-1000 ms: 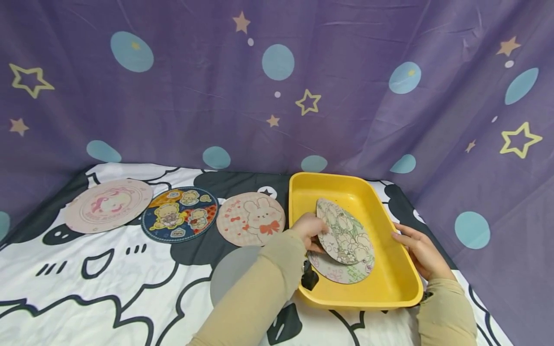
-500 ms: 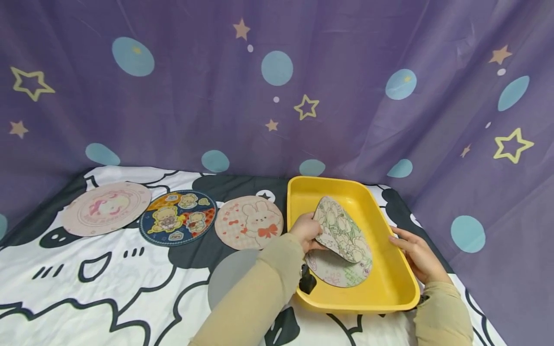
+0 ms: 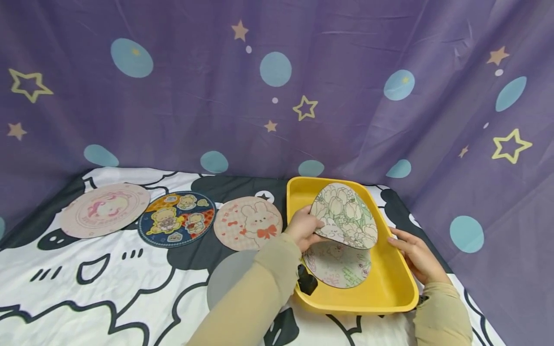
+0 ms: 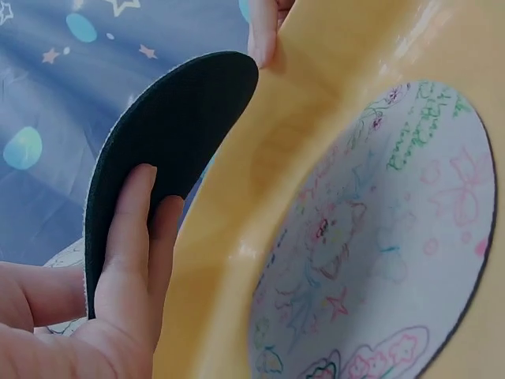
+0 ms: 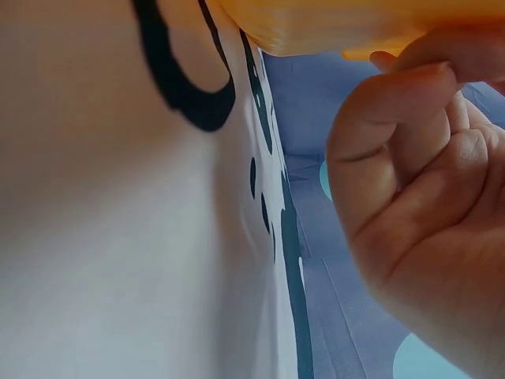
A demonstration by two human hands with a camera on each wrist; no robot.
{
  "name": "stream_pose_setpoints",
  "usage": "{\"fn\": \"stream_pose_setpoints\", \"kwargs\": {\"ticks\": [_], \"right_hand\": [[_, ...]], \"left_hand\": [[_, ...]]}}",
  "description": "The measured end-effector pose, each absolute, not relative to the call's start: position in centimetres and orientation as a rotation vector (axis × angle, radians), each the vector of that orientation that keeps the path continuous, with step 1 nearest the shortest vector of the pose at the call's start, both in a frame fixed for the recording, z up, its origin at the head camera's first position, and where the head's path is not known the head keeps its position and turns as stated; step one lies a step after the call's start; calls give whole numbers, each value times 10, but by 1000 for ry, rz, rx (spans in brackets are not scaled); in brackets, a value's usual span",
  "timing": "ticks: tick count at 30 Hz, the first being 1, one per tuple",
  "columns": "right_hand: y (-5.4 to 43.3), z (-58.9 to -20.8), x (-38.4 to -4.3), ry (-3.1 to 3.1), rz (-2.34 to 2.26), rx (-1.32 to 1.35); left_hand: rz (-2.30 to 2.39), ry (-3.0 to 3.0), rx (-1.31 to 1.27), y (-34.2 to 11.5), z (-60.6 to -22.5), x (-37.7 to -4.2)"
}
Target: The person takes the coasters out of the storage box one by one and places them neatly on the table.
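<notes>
My left hand (image 3: pixel 304 227) pinches the left edge of a round mouse pad (image 3: pixel 344 214) printed with pale tulips and a bunny. The pad is raised and slightly bent, and its black underside (image 4: pixel 170 130) faces the left wrist view, fingers spread against it. Beneath it, a second round mouse pad (image 3: pixel 339 269) with pink and green drawings lies in the yellow tray (image 3: pixel 394 283). My right hand (image 3: pixel 417 254) holds the tray's right rim; in the right wrist view its curled fingers (image 5: pixel 402 110) meet the yellow edge from outside.
Left of the tray, a bunny mouse pad (image 3: pixel 248 223), a dark blue bear one (image 3: pixel 177 218) and a pink one (image 3: pixel 106 210) lie in a row. A plain grey disc (image 3: pixel 227 276) is partly under my left forearm. A purple curtain (image 3: pixel 195 96) hangs behind.
The tulip mouse pad has risen and turned in my left hand, showing more of its printed face and uncovering more of the pad below. My right hand stays at the rim.
</notes>
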State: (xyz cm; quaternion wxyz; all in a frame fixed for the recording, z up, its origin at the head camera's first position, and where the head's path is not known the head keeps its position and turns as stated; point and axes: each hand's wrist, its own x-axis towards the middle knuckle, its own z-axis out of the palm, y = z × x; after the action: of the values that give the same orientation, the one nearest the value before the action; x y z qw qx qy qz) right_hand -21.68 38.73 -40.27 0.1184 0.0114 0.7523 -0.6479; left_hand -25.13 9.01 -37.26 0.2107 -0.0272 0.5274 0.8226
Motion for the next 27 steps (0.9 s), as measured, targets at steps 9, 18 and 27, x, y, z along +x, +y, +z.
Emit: {"fn": "stream_pose_setpoints", "kwargs": {"ticks": [9,18,27], "right_hand": [[389,-405,-219,2237,-1887,20],[388,-405,-216,2320,-1851,33],[388,-407,-217,2249,-1923,6]], "left_hand": [[2315,1420,-29,90,-357,-249],[2375,1308,5,84,-337,-240],[2365,1337,70,63,-323,-232]]}}
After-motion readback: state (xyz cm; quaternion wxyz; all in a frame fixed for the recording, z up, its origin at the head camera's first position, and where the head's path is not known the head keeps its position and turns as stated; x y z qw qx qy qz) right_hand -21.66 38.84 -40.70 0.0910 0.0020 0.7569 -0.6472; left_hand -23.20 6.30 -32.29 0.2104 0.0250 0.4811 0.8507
